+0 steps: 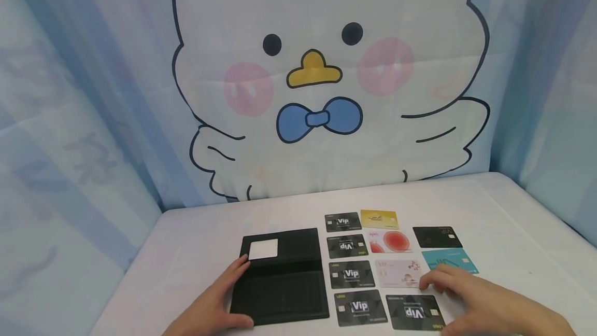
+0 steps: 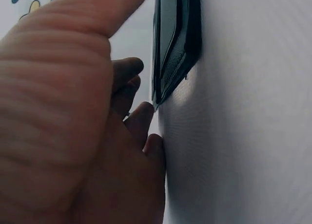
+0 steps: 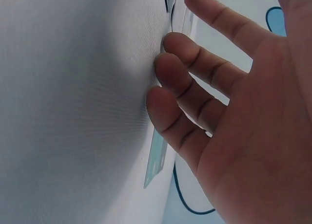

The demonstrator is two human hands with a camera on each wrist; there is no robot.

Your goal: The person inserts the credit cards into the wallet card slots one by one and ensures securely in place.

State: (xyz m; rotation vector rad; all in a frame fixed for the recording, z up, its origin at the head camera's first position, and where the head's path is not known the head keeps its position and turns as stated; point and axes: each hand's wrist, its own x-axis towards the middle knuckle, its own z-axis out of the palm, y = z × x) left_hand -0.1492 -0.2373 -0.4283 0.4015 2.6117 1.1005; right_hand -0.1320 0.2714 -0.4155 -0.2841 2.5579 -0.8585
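A black card wallet lies unfolded on the table, with a white square on its upper half. My left hand rests along its left edge, fingers extended and thumb by the lower corner. In the left wrist view the wallet appears edge-on beyond the fingers. Over the cards, my right hand has its fingers slightly bent, fingertips down by the pink VIP card. Its thumb is near the corner of a black Vip card. Nothing shows between its fingers in the right wrist view. Above it lies a teal card, partly covered.
A column of black Vip cards runs beside the wallet. Further back are a gold card, a red-and-white card and another black card. Behind the white table hangs a curtain with a cartoon bird.
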